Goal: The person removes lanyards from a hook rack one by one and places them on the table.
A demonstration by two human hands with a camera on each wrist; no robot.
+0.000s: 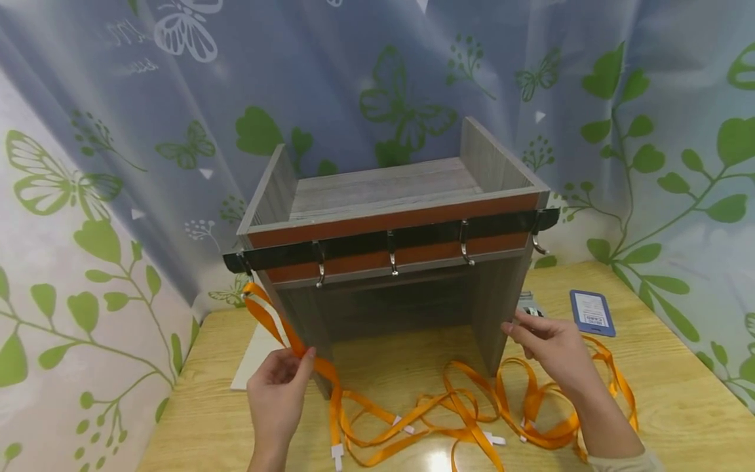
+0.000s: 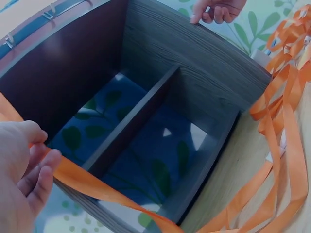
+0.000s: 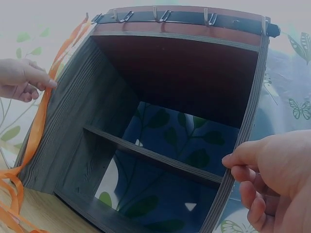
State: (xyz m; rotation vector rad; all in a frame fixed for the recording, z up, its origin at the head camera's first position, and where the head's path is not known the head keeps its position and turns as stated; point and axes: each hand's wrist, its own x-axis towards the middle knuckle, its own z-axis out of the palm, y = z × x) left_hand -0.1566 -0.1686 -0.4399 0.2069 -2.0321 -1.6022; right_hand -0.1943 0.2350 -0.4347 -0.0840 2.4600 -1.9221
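Observation:
A grey wood-grain shelf (image 1: 401,180) stands on the table, with a black hook rail (image 1: 354,244) across its front. From the leftmost hook hangs an orange lanyard (image 1: 265,311), its strap running down beside the left side panel. My left hand (image 1: 277,387) pinches this strap between thumb and fingers; the left wrist view shows the lanyard (image 2: 92,184) passing out below the fingers. On the other side, my right hand (image 1: 548,344) holds the front edge of the right side panel (image 3: 243,141), thumb in front and fingers curled at the outer side.
More orange lanyards (image 1: 548,436) with white clips lie tangled on the table in front of the shelf and to its right. A blue card holder (image 1: 592,313) lies at the back right. Behind the table hangs a curtain (image 1: 330,78) printed with leaves and butterflies.

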